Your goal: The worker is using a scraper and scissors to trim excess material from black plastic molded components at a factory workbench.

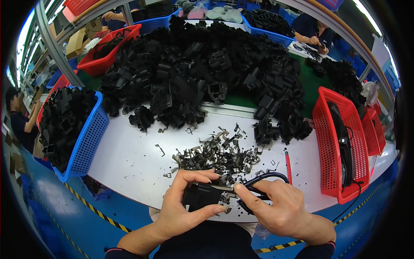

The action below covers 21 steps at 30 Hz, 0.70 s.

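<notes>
Near the table's front edge, my left hand point(183, 207) grips a black moulded plastic part point(201, 197) between thumb and fingers. My right hand point(276, 205) is closed round the dark looped handles of a pair of scissors point(268, 176). Their metal blades reach left to the top edge of the part and touch it or lie just over it. Exactly where the tips end is hidden by my left fingers. Just beyond my hands lies a heap of small black and grey plastic scraps point(215, 155) on the white tabletop point(129, 151).
A large pile of black plastic parts point(181, 73) covers the far side. At the left stands a blue basket point(88, 138) full of parts. A red basket point(340, 151) with a cabled black device sits right. A red pen-like stick point(288, 167) lies near my right hand. Other people work beyond.
</notes>
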{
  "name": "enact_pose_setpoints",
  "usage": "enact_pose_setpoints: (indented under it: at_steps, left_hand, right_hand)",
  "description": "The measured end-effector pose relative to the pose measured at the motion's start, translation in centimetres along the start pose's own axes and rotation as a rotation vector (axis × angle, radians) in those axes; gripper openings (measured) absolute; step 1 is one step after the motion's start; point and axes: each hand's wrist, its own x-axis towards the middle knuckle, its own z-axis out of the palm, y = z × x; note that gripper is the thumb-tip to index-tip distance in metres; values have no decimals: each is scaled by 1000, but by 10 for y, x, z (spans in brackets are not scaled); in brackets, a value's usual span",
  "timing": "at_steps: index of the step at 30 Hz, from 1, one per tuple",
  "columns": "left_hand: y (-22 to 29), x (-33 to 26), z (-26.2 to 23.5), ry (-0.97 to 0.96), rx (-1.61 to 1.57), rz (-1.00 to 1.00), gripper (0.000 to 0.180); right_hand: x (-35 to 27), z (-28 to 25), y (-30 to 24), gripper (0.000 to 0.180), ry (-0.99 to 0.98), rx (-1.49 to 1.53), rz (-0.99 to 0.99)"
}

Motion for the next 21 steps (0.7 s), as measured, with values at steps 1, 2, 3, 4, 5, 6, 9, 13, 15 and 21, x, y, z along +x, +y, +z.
enact_pose_setpoints:
  at_steps: [1, 2, 3, 4, 5, 6, 9, 13, 15, 21]
  left_hand:
    - [0, 0, 0, 0, -2, -4, 51]
    - [1, 0, 0, 0, -4, -7, 51]
    - [0, 0, 0, 0, -7, -11, 51]
    - [0, 0, 0, 0, -10, -10, 51]
    - [-1, 0, 0, -1, -14, -8, 51]
    - [-1, 0, 0, -1, -18, -6, 51]
    - [-5, -1, -1, -3, -25, 34, 48]
    - [-4, 0, -2, -6, -11, 23, 49]
    - [-4, 0, -2, -6, -9, 21, 49]
    - [-5, -2, -2, -14, -14, 20, 49]
  right_hand:
    - [0, 0, 0, 45, 1, -3, -1]
    - [0, 1, 0, 45, 3, -5, -3]
    - [1, 0, 0, 45, -3, -10, -5]
    - [1, 0, 0, 45, -9, -15, -8]
    - [2, -1, 0, 45, -15, -19, -11]
    - [2, -1, 0, 45, -19, -15, -12]
    - [4, -1, 0, 46, -23, -5, -19]
    - [4, 1, 2, 46, -14, 4, -27]
    - [5, 1, 2, 46, -18, 5, -25]
    - [5, 2, 2, 45, -4, -2, -41]
